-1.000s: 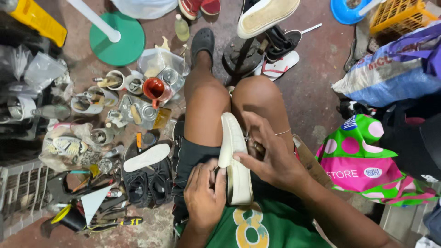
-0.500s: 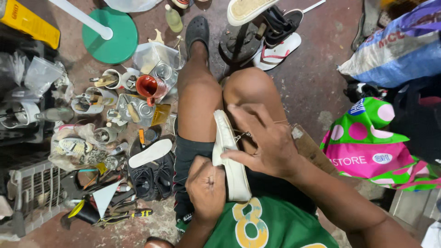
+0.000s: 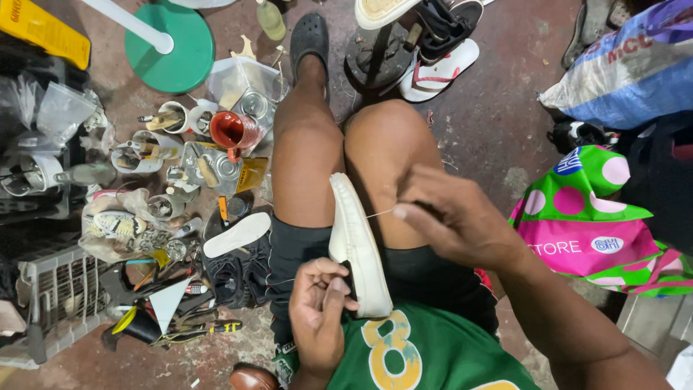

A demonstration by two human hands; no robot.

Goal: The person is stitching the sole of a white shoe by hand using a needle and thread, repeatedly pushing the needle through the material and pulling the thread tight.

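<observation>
- The white shoe (image 3: 355, 242) lies on the person's lap between the thighs, sole edge up. Its long axis runs from the knees toward the torso, tilted slightly to the right at the near end.
- The left hand (image 3: 321, 314) grips the shoe at its near end. The fingers are curled around the edge, with the thumb pressed against the side. This hand is the nearer of the two to the shoe and is in direct contact with it.
- The right hand (image 3: 451, 217) sits to the right of the shoe, apart from it, above the right thigh. Its fingers are pinched closed on a thin thread (image 3: 379, 213).
- The thread runs roughly crosswise to the shoe's long axis, from the shoe's upper side edge to the pinched fingertips. It appears taut.
- A needle cannot be made out at the fingertips.
- On the floor to the left lie a loose white insole (image 3: 236, 234), a red cup (image 3: 229, 131) among tins and tools, and a green round stand base (image 3: 170, 49).
- A pink-and-green bag (image 3: 588, 224) rests to the right.
</observation>
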